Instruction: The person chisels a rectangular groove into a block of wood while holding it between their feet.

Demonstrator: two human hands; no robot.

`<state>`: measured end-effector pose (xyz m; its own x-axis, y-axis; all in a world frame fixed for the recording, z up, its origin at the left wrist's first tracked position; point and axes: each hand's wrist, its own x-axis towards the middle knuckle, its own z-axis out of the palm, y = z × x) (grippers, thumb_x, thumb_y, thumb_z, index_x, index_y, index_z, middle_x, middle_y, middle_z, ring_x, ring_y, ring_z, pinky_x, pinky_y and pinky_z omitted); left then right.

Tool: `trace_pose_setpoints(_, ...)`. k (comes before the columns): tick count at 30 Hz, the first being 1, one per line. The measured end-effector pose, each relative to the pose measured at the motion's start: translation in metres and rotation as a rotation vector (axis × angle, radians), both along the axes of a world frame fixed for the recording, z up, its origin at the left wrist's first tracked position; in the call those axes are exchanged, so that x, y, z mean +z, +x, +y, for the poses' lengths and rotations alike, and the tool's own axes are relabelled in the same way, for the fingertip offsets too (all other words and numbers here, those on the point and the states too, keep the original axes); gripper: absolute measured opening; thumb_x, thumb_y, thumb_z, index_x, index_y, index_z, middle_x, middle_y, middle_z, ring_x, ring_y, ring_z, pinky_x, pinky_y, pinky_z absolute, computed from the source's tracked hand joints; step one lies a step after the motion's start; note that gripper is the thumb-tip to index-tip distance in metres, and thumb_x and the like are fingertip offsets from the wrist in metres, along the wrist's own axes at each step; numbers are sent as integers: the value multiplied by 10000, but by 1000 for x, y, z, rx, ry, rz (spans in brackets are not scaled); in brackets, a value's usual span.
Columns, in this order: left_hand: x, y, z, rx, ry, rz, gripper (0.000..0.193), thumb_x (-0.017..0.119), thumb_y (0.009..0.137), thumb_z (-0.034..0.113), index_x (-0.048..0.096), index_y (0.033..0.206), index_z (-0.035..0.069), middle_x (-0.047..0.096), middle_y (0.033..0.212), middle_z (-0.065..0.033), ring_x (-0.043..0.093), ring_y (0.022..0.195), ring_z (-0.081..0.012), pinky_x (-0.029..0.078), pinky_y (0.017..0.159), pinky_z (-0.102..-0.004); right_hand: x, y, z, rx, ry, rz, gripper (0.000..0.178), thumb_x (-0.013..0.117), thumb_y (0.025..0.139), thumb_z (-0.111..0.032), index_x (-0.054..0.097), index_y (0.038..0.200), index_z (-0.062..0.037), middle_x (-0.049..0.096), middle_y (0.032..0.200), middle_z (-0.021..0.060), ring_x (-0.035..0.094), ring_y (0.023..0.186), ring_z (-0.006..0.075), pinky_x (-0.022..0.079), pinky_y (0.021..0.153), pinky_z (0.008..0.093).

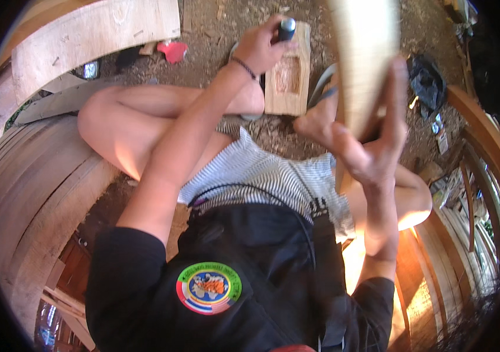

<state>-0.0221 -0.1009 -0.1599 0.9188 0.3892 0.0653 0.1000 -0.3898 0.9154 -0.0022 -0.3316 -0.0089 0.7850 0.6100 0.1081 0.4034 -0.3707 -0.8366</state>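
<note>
My left hand point(260, 50) is closed around the dark handle of a chisel point(287, 28); its shiny metal cap points up at me, and the blade is hidden. Below that hand lies a wooden block point(272, 97) with a roughly rectangular hollow carved into its top. A long, pale piece of wood point(368, 53), blurred by motion, rises close to the camera on the right. My right hand point(373, 144) grips its lower part, thumb on one side and fingers on the other. The wood's upper end runs out of view.
My bare feet flank the block, with sandals point(324, 79) beside them. Wood chips cover the ground. Curved boards point(94, 44) with nails stand at the left, and more planks point(56, 176) lie by my knee. A black plastic bag point(427, 85) and a red scrap point(172, 51) lie around.
</note>
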Motion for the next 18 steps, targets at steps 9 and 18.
trace_pose_setpoints(9,-61,4,62,246,-404,173,339,725,883,158,544,1130,12,698,1064,-122,709,934,-228,602,767,-329,-16,5,-25,-163,-186,424,923,671,742,-241,260,1540,-26,645,1201,250,641,1109,295,475,978,387)
trace_pose_setpoints(18,-21,12,45,26,-365,-77,331,673,931,128,446,1147,21,670,1137,-131,664,1033,-213,606,812,-323,-63,-12,-49,-323,-38,588,859,654,802,-145,235,1531,29,523,1376,243,559,1221,278,434,1031,364)
